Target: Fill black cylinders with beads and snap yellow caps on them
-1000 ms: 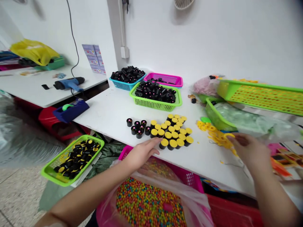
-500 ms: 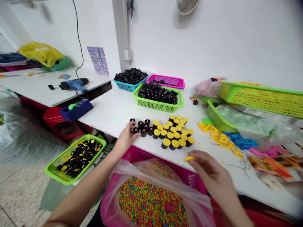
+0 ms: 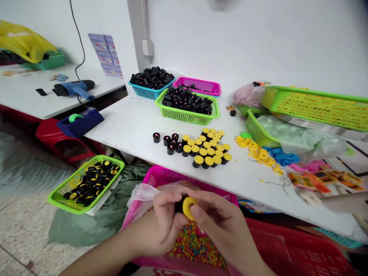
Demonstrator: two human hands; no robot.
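Over the bag of colourful beads (image 3: 191,245), my two hands meet. My left hand (image 3: 159,222) grips a small black cylindrical container (image 3: 178,207) lying sideways. Pinched in my right hand (image 3: 224,220) is a yellow cap (image 3: 187,209), pressed against the container's end; whether it is seated cannot be seen. On the white table (image 3: 129,130) beyond my hands stand several black containers (image 3: 171,148) with pink dots on top. Right beside them is a cluster of containers with yellow caps (image 3: 207,161).
Green (image 3: 184,117), blue (image 3: 146,92) and magenta (image 3: 198,82) baskets with black pieces stand at the back. Loose yellow caps (image 3: 261,155) lie to the right. A low green basket (image 3: 54,199) holds capped containers. A person's forearm (image 3: 345,201) shows at far right.
My left hand has left the row on the table and come back with a black container. My right hand has brought the yellow cap left to it. The view has shifted slightly.
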